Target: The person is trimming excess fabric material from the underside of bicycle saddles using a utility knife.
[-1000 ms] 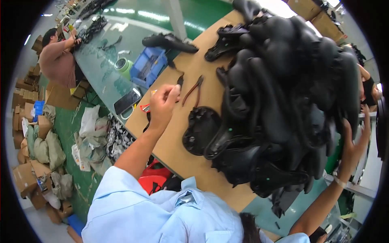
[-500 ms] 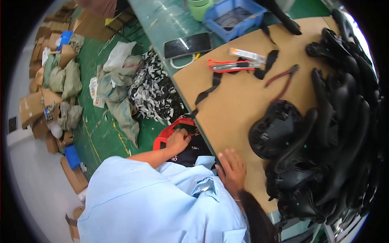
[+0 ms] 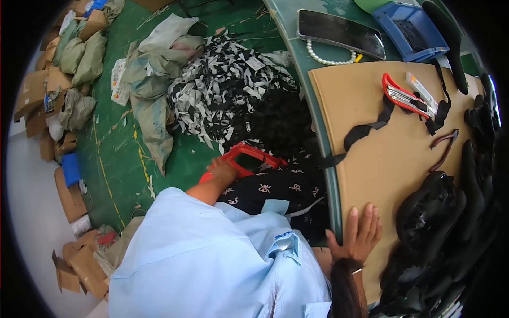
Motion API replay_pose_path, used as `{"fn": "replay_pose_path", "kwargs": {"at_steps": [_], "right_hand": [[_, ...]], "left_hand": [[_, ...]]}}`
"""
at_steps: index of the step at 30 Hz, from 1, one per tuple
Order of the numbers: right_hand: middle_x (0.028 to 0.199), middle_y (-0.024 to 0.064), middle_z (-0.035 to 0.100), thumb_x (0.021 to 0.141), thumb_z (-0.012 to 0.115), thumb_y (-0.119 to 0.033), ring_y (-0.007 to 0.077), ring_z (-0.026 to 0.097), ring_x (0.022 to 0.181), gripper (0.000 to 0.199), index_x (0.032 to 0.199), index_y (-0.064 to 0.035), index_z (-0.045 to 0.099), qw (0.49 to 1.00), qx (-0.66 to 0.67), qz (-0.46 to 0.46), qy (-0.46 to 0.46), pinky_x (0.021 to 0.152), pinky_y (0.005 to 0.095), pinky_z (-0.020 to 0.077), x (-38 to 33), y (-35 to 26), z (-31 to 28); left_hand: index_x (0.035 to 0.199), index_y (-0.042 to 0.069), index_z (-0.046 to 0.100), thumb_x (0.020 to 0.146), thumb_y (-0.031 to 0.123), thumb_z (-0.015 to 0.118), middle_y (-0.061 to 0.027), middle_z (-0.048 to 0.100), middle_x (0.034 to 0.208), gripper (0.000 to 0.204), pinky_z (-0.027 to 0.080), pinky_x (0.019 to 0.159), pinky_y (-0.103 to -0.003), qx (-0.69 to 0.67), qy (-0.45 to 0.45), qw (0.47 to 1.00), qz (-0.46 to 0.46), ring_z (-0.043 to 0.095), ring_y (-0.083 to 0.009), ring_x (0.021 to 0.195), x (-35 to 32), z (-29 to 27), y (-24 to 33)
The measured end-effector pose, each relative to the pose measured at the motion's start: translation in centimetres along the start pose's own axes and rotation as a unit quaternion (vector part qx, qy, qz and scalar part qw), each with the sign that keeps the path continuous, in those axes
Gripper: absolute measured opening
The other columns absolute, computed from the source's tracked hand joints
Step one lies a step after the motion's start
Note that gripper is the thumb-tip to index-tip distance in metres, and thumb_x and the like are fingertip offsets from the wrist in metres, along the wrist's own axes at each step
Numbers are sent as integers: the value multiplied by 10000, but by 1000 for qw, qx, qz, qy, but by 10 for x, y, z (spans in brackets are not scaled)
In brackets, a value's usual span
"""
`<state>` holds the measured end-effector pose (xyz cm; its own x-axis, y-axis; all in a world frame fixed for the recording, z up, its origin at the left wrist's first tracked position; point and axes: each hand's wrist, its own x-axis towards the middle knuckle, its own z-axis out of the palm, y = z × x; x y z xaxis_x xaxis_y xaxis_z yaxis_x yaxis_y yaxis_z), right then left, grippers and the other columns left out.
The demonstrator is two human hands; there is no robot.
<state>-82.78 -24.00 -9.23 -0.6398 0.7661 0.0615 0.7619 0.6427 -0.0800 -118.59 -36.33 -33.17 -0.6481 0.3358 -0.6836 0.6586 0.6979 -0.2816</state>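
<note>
Handling appears paused as the right hand [image 3: 359,233], now off the curved black moulded parts [image 3: 435,233] heaped on the brown-topped table [image 3: 371,159], lies spread and empty, the left hand [image 3: 222,170], grip unclear, touching a red plastic frame [image 3: 257,152] alongside.

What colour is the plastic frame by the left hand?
The plastic frame is red, best seen in the head view.

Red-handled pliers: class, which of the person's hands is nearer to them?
Right. The right hand lies on the brown board, below and left of the pliers in the picture; the left hand is farther left, beyond the table's edge.
</note>
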Motion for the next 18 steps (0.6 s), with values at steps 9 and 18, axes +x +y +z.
{"fn": "replay_pose_path", "kwargs": {"at_steps": [9,18], "right_hand": [[1425,247,389,829,615,-442,445,373,1304,678,1361,-62,434,999,-31,15,-8,1067,544,270,9,-5,-17],[1390,237,403,821,695,-423,442,377,1278,722,1375,-59,407,1000,-22,-4,9,1048,539,293,167,-41,-17]], "left_hand": [[1006,108,699,812,436,615,-203,674,998,390,468,927,-443,-299,-90,907,283,626,-378,1004,56,12,90],[982,77,688,803,378,624,-202,664,1053,356,477,900,-438,-474,-221,829,199,611,-370,1042,92,13,180]]}}
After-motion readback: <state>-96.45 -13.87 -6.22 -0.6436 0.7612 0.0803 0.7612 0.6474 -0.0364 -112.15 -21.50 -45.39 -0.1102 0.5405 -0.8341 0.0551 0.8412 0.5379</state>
